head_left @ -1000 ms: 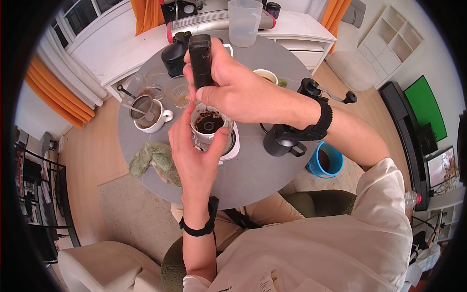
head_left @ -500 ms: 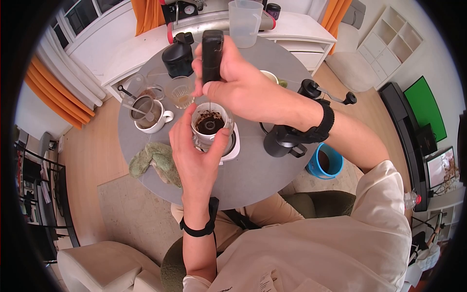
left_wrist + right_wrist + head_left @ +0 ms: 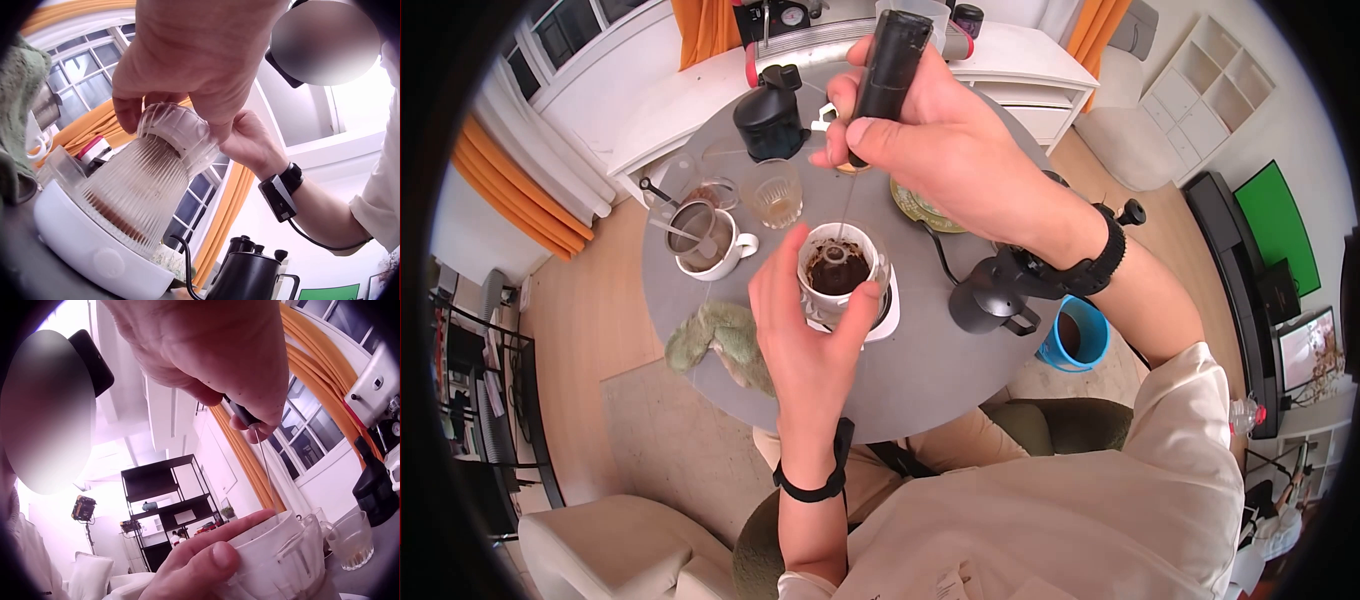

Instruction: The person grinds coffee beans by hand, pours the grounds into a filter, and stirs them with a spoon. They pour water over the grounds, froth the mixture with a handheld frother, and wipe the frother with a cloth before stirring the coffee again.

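My right hand (image 3: 945,140) grips the black handle (image 3: 892,80) of a milk frother, its fingers wrapped round it. The frother's thin metal shaft (image 3: 265,467) slants down into a white cup-shaped dripper (image 3: 832,301). Its small ring-shaped whisk (image 3: 835,254) shows over dark wet coffee grounds (image 3: 824,276), some of which cling to the inner wall. The dripper sits in the clear top of a ribbed glass carafe (image 3: 134,194). With thumb and fingers on opposite sides, my left hand (image 3: 805,325) holds that top. A white base with a round knob (image 3: 109,262) carries the carafe.
A black gooseneck kettle (image 3: 985,298) stands right of the carafe, with a blue bucket (image 3: 1052,345) of dark liquid beyond. Left are a green cloth (image 3: 718,335), a white mug (image 3: 725,262) with a strainer and a glass (image 3: 778,200). A black bottle-like container (image 3: 768,125) stands behind.
My right hand has moved up and right, tilting the frother's handle to the right. More of the shaft shows, with the whisk still inside the dripper. My left hand keeps its hold.
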Available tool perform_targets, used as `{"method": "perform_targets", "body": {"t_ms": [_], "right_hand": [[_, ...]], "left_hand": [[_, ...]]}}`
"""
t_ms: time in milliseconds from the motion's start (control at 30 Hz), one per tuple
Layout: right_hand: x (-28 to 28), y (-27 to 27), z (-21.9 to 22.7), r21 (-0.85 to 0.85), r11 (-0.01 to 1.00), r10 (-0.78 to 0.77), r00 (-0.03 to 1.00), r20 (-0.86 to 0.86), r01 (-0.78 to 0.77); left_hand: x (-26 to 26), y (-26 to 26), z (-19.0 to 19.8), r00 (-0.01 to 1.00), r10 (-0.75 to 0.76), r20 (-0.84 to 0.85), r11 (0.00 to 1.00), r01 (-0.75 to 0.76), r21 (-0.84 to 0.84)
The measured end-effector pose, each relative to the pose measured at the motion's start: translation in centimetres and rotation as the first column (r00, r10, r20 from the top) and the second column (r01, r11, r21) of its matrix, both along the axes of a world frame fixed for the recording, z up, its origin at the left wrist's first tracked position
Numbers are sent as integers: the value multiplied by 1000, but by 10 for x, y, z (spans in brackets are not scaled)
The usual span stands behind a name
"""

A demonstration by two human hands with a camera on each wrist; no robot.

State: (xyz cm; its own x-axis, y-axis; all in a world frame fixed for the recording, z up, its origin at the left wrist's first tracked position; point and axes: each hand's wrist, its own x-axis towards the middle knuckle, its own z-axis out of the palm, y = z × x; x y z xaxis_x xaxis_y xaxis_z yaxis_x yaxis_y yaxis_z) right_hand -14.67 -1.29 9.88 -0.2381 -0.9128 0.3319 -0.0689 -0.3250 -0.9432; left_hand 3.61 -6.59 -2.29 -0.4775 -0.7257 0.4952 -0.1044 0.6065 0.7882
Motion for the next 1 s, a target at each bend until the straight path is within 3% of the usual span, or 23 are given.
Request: {"method": "perform_targets", "body": {"t_ms": [300, 500, 800, 900, 1000], "right_hand": [[3, 1, -7, -26, 999, 45, 999, -8, -45], [5, 0, -19, 120, 986, 121, 992, -47, -115], [8, -2, -22, 168, 980, 112, 994, -13, -109], [8, -7, -27, 29, 998, 60, 982, -178, -56], [8, -8, -29, 36, 997, 70, 983, -170, -65]], "left_hand": [[0, 0, -1, 1000, -15, -1, 1000, 15, 25], [0, -1, 1, 1000, -22, 0, 999, 22, 46], [-1, -1, 0, 1000, -21, -7, 999, 21, 36], [0, -1, 0, 1000, -17, 1, 999, 17, 36], [0, -1, 1, 1000, -18, 2, 999, 18, 35]]}}
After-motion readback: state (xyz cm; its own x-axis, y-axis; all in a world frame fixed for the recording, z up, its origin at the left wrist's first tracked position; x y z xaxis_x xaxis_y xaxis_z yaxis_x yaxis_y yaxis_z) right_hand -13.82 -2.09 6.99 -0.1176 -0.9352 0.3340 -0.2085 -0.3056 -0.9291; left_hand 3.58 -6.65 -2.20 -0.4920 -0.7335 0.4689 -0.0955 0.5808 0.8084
